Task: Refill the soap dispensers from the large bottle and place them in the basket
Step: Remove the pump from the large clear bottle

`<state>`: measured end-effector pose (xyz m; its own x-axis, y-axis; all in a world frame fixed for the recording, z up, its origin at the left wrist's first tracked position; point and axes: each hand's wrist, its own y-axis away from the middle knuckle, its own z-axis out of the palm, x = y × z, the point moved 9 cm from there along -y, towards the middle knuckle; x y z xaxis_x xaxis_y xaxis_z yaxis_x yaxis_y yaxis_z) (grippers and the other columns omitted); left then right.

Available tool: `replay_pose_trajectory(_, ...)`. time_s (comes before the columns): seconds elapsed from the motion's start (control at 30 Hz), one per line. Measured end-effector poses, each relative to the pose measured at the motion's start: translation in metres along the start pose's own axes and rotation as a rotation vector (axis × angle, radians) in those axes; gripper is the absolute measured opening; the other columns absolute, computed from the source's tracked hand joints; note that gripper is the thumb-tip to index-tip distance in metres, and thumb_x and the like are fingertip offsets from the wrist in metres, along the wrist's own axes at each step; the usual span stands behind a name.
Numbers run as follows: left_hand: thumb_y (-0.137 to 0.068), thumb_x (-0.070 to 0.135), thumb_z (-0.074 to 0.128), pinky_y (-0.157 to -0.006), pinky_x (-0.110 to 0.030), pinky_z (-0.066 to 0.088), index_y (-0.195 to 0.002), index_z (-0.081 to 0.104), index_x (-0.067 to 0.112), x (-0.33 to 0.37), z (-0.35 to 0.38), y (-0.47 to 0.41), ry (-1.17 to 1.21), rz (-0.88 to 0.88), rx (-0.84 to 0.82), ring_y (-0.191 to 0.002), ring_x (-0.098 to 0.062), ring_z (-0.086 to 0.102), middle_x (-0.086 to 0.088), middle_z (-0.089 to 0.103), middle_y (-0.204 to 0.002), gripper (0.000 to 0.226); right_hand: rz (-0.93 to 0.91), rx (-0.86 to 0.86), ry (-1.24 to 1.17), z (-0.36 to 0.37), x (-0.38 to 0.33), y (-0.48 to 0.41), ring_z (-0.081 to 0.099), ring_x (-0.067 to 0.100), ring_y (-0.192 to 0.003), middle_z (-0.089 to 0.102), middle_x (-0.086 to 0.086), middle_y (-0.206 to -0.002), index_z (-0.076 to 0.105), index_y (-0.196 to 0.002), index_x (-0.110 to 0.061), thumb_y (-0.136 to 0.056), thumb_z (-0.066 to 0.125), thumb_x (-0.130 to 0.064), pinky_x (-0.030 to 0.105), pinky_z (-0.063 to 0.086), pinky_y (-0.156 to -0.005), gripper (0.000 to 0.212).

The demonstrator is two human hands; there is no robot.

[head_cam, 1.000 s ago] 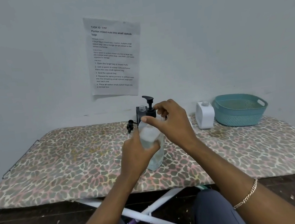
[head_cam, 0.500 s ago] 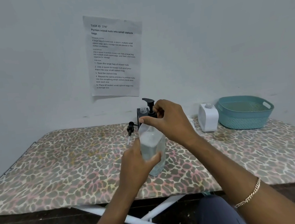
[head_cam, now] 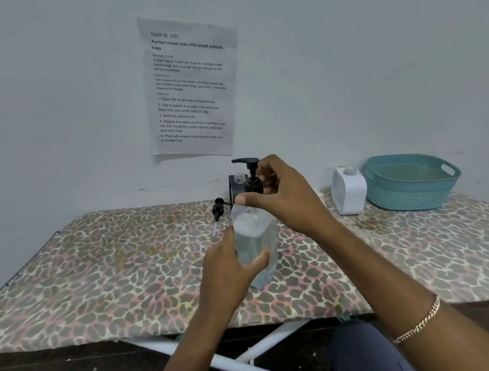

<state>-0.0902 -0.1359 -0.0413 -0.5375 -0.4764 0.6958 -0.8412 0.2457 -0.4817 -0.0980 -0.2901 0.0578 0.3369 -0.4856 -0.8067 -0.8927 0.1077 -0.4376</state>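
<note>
A clear bottle [head_cam: 256, 245] with square sides and rounded shoulders stands upright on the middle of an ironing board [head_cam: 110, 280] whose cloth cover is printed in a tan, grey and pink leopard pattern. Clear liquid shows through its glossy walls. The left hand [head_cam: 232, 273] wraps its fingers and thumb round the lower body of the bottle. The right hand [head_cam: 282, 194] sits on top, thumb pressed on the shoulder and fingers curled over the neck; what lies under those fingers is hidden. Just behind, against the wall, stands a black pump dispenser [head_cam: 251, 180] with a long spout, and a loose pump [head_cam: 218, 211] with a pale tube lies on the cover to its left. To the right a boxy white jug [head_cam: 349, 193] stands beside a teal plastic basket [head_cam: 410, 183] with perforated walls and handle slots. A chain bracelet [head_cam: 417, 321] circles the right wrist. A paper sheet [head_cam: 192, 84] on the wall reads "TASK ID 3797", "Portion mixed nuts into small ziplock bags", with steps numbered 1 to 5, starting "Open the large bag of mixed nuts".
</note>
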Motion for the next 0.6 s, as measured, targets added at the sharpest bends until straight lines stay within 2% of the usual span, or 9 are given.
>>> replay_pose_trajectory(0.03,-0.087,0.053,0.078,-0.084,-0.042,0.060,-0.146,0.053,0.026,-0.0007,0.0004,0.0004,0.003,-0.008,-0.003,-0.096,-0.014,0.071,0.007,0.075,-0.110,0.069,-0.007,0.013,-0.036,0.0007,0.0021,0.0005,0.051,-0.003,-0.073,0.059,-0.014,-0.092,0.057,-0.102,-0.031,-0.081,0.091,-0.038,0.011,0.047,-0.072,0.040)
replay_pose_trajectory(0.1,-0.088,0.052,0.078,-0.086,-0.043,0.060,-0.146,0.052,0.027,-0.0013,0.0009,0.0016,0.009,-0.023,-0.008,-0.098,-0.018,0.070,0.007,0.074,-0.112,0.068,-0.011,-0.008,-0.110,0.0027,0.0033,0.0007,0.058,-0.003,-0.081,0.066,-0.013,-0.096,0.062,-0.105,-0.028,-0.087,0.087,-0.025,0.015,0.049,-0.081,0.030)
replay_pose_trajectory(0.17,-0.088,0.050,0.079,-0.086,-0.042,0.060,-0.145,0.053,0.026,-0.0001,0.0004,0.0027,0.018,-0.014,-0.001,-0.097,-0.015,0.070,0.007,0.074,-0.112,0.067,-0.019,-0.068,-0.203,0.0051,0.0058,0.0007,0.071,0.009,-0.103,0.076,-0.004,-0.111,0.069,-0.116,-0.019,-0.095,0.075,-0.008,0.029,0.054,-0.097,0.025)
replay_pose_trajectory(0.23,-0.088,0.049,0.080,-0.083,-0.039,0.061,-0.143,0.054,0.027,0.0013,-0.0001,0.0036,0.033,-0.005,0.006,-0.094,-0.007,0.071,0.010,0.074,-0.110,0.064,-0.034,-0.129,-0.289,0.0070,0.0055,0.0028,0.069,0.017,-0.123,0.076,0.004,-0.125,0.069,-0.129,-0.012,-0.101,0.062,0.002,0.036,0.051,-0.109,0.032)
replay_pose_trajectory(0.33,-0.089,0.049,0.080,-0.082,-0.037,0.061,-0.142,0.055,0.027,0.0018,0.0000,0.0038,0.043,-0.001,0.008,-0.094,-0.003,0.071,0.011,0.075,-0.110,0.063,-0.024,-0.164,-0.314,0.0088,0.0034,0.0046,0.063,0.016,-0.132,0.069,0.005,-0.139,0.063,-0.140,-0.013,-0.103,0.058,-0.005,0.035,0.049,-0.112,0.038)
replay_pose_trajectory(0.4,-0.089,0.050,0.079,-0.083,-0.038,0.061,-0.143,0.054,0.026,0.0020,0.0005,0.0037,0.036,0.002,0.006,-0.096,-0.006,0.071,0.009,0.075,-0.113,0.064,-0.006,-0.118,-0.250,0.0081,0.0014,0.0045,0.064,0.010,-0.125,0.063,0.001,-0.139,0.058,-0.146,-0.022,-0.100,0.066,-0.022,0.023,0.051,-0.101,0.047)
replay_pose_trajectory(0.5,-0.089,0.052,0.078,-0.084,-0.040,0.061,-0.142,0.054,0.026,0.0012,0.0015,0.0037,0.031,-0.003,0.005,-0.096,-0.007,0.071,0.009,0.075,-0.113,0.063,0.009,0.038,-0.070,0.0036,0.0003,0.0053,0.061,0.003,-0.095,0.059,-0.005,-0.114,0.055,-0.133,-0.031,-0.087,0.085,-0.044,0.012,0.048,-0.083,0.056)
replay_pose_trajectory(0.57,-0.089,0.054,0.077,-0.083,-0.040,0.061,-0.140,0.054,0.027,0.0004,0.0020,0.0034,0.019,-0.007,0.009,-0.094,-0.006,0.070,0.010,0.074,-0.112,0.062,0.007,0.105,-0.050,0.0027,0.0004,0.0060,0.052,0.002,-0.078,0.056,-0.004,-0.099,0.055,-0.117,-0.025,-0.082,0.089,-0.044,0.011,0.046,-0.073,0.053)
replay_pose_trajectory(0.6,-0.089,0.055,0.077,-0.083,-0.039,0.061,-0.140,0.054,0.027,-0.0002,0.0022,0.0033,0.019,-0.008,0.010,-0.093,-0.005,0.070,0.011,0.074,-0.111,0.062,0.007,0.112,-0.057,0.0030,0.0004,0.0066,0.051,0.000,-0.076,0.057,-0.006,-0.096,0.055,-0.111,-0.024,-0.083,0.089,-0.041,0.011,0.045,-0.072,0.047)
